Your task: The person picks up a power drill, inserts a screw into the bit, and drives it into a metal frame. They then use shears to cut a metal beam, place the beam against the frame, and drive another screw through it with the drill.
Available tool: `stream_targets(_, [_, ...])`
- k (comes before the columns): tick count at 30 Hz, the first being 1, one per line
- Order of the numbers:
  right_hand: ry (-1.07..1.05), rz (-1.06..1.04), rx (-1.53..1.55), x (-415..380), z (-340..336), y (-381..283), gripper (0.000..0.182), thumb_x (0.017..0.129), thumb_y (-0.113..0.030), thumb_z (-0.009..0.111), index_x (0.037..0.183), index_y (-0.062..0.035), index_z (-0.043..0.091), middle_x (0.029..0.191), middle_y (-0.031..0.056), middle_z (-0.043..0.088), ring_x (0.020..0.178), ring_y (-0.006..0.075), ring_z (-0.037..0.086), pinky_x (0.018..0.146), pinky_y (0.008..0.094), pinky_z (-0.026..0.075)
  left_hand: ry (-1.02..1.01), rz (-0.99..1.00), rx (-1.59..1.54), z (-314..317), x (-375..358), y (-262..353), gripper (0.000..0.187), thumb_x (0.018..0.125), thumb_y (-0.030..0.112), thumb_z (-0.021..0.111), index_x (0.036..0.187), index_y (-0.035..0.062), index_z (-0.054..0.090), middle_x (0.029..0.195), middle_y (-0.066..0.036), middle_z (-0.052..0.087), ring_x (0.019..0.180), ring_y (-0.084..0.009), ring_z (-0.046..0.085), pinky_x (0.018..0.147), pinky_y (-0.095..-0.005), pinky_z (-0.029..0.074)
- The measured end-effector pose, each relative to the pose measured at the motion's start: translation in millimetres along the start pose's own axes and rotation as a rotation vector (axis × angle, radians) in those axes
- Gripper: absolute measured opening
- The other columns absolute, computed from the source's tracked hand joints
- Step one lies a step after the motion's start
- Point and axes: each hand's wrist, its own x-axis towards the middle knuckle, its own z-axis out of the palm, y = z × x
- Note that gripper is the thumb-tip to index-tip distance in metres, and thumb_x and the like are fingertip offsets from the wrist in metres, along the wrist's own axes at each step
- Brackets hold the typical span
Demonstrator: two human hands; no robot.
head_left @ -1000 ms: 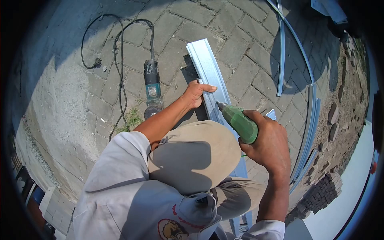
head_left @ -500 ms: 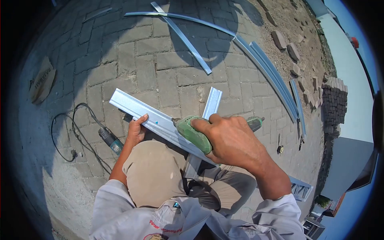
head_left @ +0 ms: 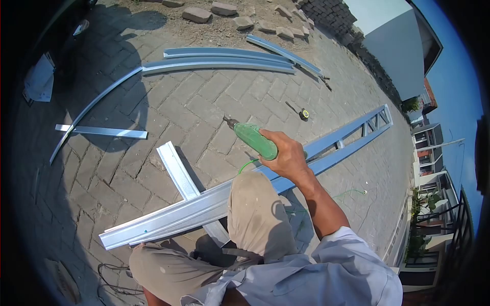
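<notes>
My right hand (head_left: pixel 287 157) is wrapped round a green power drill (head_left: pixel 253 140), its bit pointing up and left, raised above the paving. Below the drill, a long shiny metal channel (head_left: pixel 173 217) lies across my legs, with a small bluish screw head (head_left: pixel 145 231) near its left end. A shorter metal piece (head_left: pixel 176 171) crosses the channel at an angle. The channel runs to the right into a long metal truss (head_left: pixel 352 136) with diagonal struts. My left hand is out of sight; only a bit of that arm shows below my knee.
A tape measure (head_left: pixel 304 114) lies on the paving beyond the drill. Several loose metal channels (head_left: pixel 219 62) are farther off, with another strip (head_left: pixel 109 132) at left. Black cable (head_left: pixel 117 285) coils at lower left. Stone blocks (head_left: pixel 196 15) lie at the back.
My view has swung to the right, bringing the truss into sight. The drill has come away from the channel in my right hand. My left hand, earlier on the channel, has left view.
</notes>
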Motion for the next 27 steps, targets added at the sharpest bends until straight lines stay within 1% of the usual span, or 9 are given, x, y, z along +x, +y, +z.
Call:
stream_targets(5, [0.114,0.105,0.042,-48,26,48,0.062,0.077,-0.020,0.084,0.136,-0.0163,0.066,0.109,0.0120,0.072,0.096,0.0387,0.073,0.081,0.0466,0.060,0.054,-0.002,0.150,25,6,19,0.032,0.093,0.021,0.078,0.104,-0.0039,0.062,0.086,-0.008,0.065,0.081,-0.0211,0.065,0.078,-0.0402,0.055])
stream_targets(6, [0.145,0.127,0.062,-56,31,55,0.064,0.077,-0.021,0.085,0.137,-0.0165,0.065,0.113,0.0134,0.072,0.097,0.0391,0.073,0.083,0.0466,0.060,0.061,-0.002,0.178,28,5,22,0.032,0.093,0.022,0.078,0.103,-0.0039,0.062,0.086,-0.008,0.065,0.081,-0.0210,0.065,0.078,-0.0401,0.054])
stream_targets(9, [0.134,0.317,0.115,-76,32,72,0.064,0.076,-0.019,0.087,0.136,-0.0117,0.066,0.114,0.0160,0.075,0.102,0.0333,0.075,0.088,0.0407,0.060,0.072,0.008,0.247,33,2,34,0.032,0.092,0.023,0.077,0.101,-0.0040,0.062,0.085,-0.007,0.065,0.080,-0.0205,0.064,0.077,-0.0397,0.054])
stream_targets(12, [0.146,0.438,0.256,-95,35,95,0.064,0.076,-0.022,0.087,0.135,-0.0095,0.065,0.105,0.0146,0.076,0.100,0.0331,0.076,0.086,0.0408,0.060,0.071,0.013,0.308,32,-5,48,0.032,0.092,0.024,0.076,0.098,-0.0040,0.062,0.083,-0.007,0.064,0.079,-0.0200,0.063,0.076,-0.0393,0.053])
stream_targets(15, [0.207,0.607,0.606,-117,58,139,0.054,0.083,-0.017,0.085,0.131,-0.0005,0.066,0.101,0.0145,0.077,0.094,0.0278,0.077,0.081,0.0389,0.062,0.059,0.020,0.367,25,-13,56,0.032,0.091,0.025,0.076,0.095,-0.0040,0.063,0.082,-0.007,0.064,0.078,-0.0195,0.062,0.075,-0.0388,0.053])
stream_targets(18, [0.204,0.932,1.145,-133,62,165,0.045,0.087,-0.013,0.079,0.127,0.0037,0.065,0.101,0.0169,0.075,0.090,0.0319,0.077,0.077,0.0419,0.063,0.045,0.018,0.465,23,-22,64,0.033,0.091,0.027,0.075,0.093,-0.0040,0.063,0.081,-0.007,0.063,0.077,-0.0190,0.062,0.074,-0.0384,0.052])
stream_targets(21, [0.257,1.028,1.468,-166,88,205,0.040,0.091,-0.012,0.071,0.126,0.0057,0.064,0.103,0.0222,0.074,0.088,0.0355,0.076,0.076,0.0453,0.064,0.031,0.026,0.641,28,-29,70,0.034,0.090,0.028,0.074,0.090,-0.0041,0.063,0.080,-0.007,0.063,0.076,-0.0184,0.061,0.072,-0.0380,0.051])
stream_targets(22, [0.197,1.044,1.502,-174,92,212,0.043,0.093,-0.018,0.068,0.129,0.0060,0.062,0.107,0.0231,0.073,0.088,0.0362,0.076,0.078,0.0476,0.063,0.011,0.034,0.742,32,-31,73,0.034,0.090,0.028,0.074,0.089,-0.0041,0.063,0.079,-0.007,0.063,0.076,-0.0183,0.061,0.072,-0.0379,0.051])
stream_targets(27, [0.265,1.081,1.752,-204,114,223,0.053,0.090,-0.029,0.072,0.130,0.0046,0.063,0.111,0.0230,0.073,0.092,0.0372,0.075,0.082,0.0501,0.061,-0.165,0.213,1.453,53,-37,102,0.036,0.089,0.030,0.073,0.084,-0.0041,0.063,0.077,-0.006,0.062,0.074,-0.0174,0.059,0.070,-0.0372,0.050])
